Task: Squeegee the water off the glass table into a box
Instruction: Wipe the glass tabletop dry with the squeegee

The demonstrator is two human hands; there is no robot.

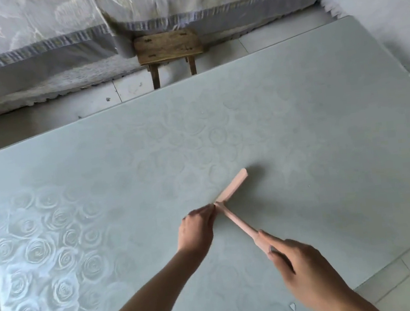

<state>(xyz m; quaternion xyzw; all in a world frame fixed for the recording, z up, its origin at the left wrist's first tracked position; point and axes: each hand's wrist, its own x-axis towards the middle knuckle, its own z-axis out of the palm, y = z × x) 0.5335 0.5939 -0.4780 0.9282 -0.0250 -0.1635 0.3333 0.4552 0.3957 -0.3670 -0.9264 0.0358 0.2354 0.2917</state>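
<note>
1. Two-handed hold on one tool: grips the far-reaching pink squeegee point(235, 219) by the near end of its handle with the right hand point(300, 264), fingers curled round it and a fingertip laid along the shaft.
2. Shows, just beside the right forearm near the front edge, a small pale scrap point(292, 306) lying on the glass.
3. Pinches the head of the squeegee with the left hand point(197, 230), fingers bunched where the handle meets the blade, forearm stretched in from the lower left.
4. Keeps the blade slanted up and to the right from that pinch, over the middle of the worktop point(325, 141); cannot tell whether its edge touches the glass.
5. Carries a moulded rose pattern point(43, 250) across the pale frosted glass, sharpest at the left, fainter toward the centre.
6. Stands beyond the far edge: a low wooden stool point(168, 47) on the tiled floor point(127, 87).
7. Hangs behind the stool: a grey patterned cloth point(31, 34) with a darker band along its hem.
</note>
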